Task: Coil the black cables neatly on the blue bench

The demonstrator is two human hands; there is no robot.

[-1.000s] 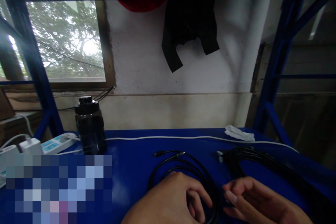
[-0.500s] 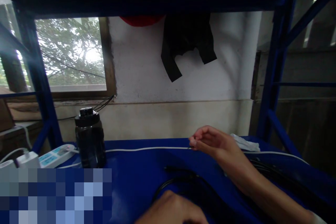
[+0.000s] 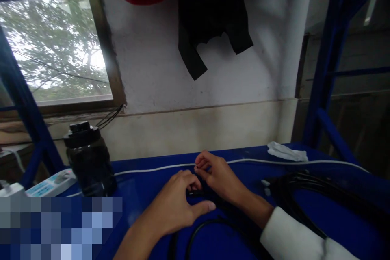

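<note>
My left hand (image 3: pixel 175 201) hovers low over the blue shelf, thumb stretched away from its curled fingers. Between that thumb and the fingers lies the dark end of a black cable (image 3: pixel 195 193); a firm hold on it does not show. Just beyond, my right hand (image 3: pixel 221 176) has thumb and fingertips pinched together. A tiny dark bit peeks out at the pinch, too small to name. Behind the right fingertips runs a white cord (image 3: pixel 164 167) across the shelf. More of the black cable curves below both hands, partly hidden by them.
A coil of black cable (image 3: pixel 313 178) lies on the shelf (image 3: pixel 137 195) at right, near a crumpled white tissue (image 3: pixel 286 152). On the left stand a dark bottle (image 3: pixel 88 166) and a power strip (image 3: pixel 51 183). Blue posts (image 3: pixel 324 65) frame the shelf. A black bag (image 3: pixel 213 12) hangs behind.
My left hand has risen from the bottom edge to the black cable's end, its thumb now spread. The right hand, still pinched, has come left and closer to it. The view has tilted down.
</note>
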